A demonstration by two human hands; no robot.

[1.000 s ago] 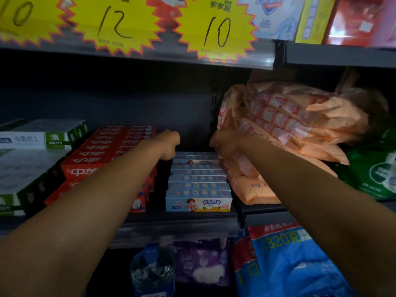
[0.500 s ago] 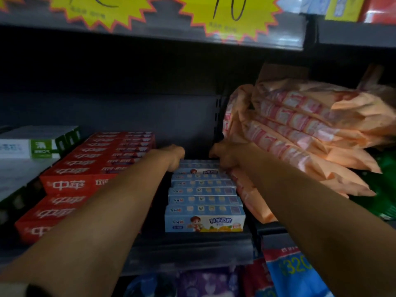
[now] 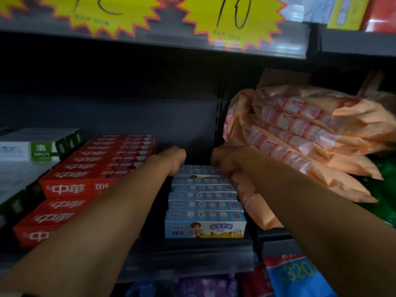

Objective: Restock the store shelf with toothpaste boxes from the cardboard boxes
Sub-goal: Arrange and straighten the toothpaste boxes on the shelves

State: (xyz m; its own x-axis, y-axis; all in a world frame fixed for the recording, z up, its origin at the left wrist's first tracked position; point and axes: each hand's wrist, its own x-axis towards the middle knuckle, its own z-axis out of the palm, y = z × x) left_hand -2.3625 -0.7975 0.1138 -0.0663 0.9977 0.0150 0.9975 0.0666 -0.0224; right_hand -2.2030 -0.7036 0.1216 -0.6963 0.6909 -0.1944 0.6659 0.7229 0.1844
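At the far left of the shelf [image 3: 192, 251], white-and-green boxes [image 3: 36, 146] are being kept in a stack, and just to their right red boxes [image 3: 85, 179] are being held in two layers, their printed faces turned forward. The left hand [image 3: 174, 159] is being reached in past the red boxes to the back of the shelf, where it is being rested at the left end of the rearmost blue box; its fingers are being curled downward, but whether the grip is clamped on that box cannot be told, since the fingertips are hidden. The blue toothpaste boxes [image 3: 205, 213] are being kept in a single row running from the shelf's front edge to the back, between the red boxes and the orange packs, the front one showing a cartoon child. The right hand [image 3: 225, 160] is being held at the right end of the same rear box, fingers bent over it; its grip likewise cannot be told. Right of it, orange packs [image 3: 300, 142] are being piled high and are leaning against the right forearm. Above, yellow starburst price tags [image 3: 233, 16] are being displayed on the upper shelf edge. Below right, a blue bag [image 3: 300, 277] is being shown.
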